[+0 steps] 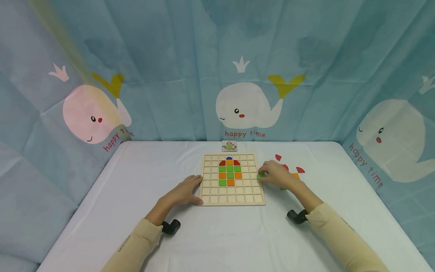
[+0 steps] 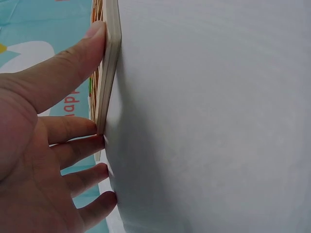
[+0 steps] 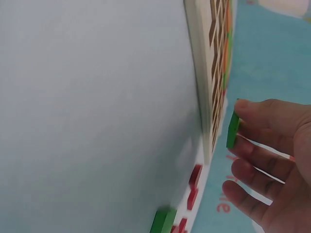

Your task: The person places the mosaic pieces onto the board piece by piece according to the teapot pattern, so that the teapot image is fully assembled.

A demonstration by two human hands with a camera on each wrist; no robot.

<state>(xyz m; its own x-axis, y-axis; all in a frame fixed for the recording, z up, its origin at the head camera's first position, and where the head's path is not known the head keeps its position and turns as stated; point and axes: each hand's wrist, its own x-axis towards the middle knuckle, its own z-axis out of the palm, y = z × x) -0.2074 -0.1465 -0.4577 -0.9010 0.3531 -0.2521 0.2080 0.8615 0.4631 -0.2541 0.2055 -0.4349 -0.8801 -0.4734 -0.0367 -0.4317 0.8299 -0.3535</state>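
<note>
A wooden grid board (image 1: 212, 191) lies on the white table, with green, orange, red and blue pieces set in its upper middle squares. My left hand (image 1: 186, 190) rests at the board's left edge, its thumb touching the near corner and its fingers spread along the side. Over the right edge, my right hand (image 1: 276, 173) pinches a green square tile (image 3: 233, 130) between thumb and fingers. In the right wrist view the tile is held on edge, raised beside the board, while the lower fingers stay loosely bent.
Loose pieces lie right of the board, among them a red quarter-round piece (image 1: 300, 170), another red piece (image 1: 278, 157), an orange piece (image 1: 296, 176) and a green block (image 3: 163, 221). A small picture card (image 1: 229, 146) sits behind the board. A whale-print curtain (image 1: 190, 109) hangs around the table.
</note>
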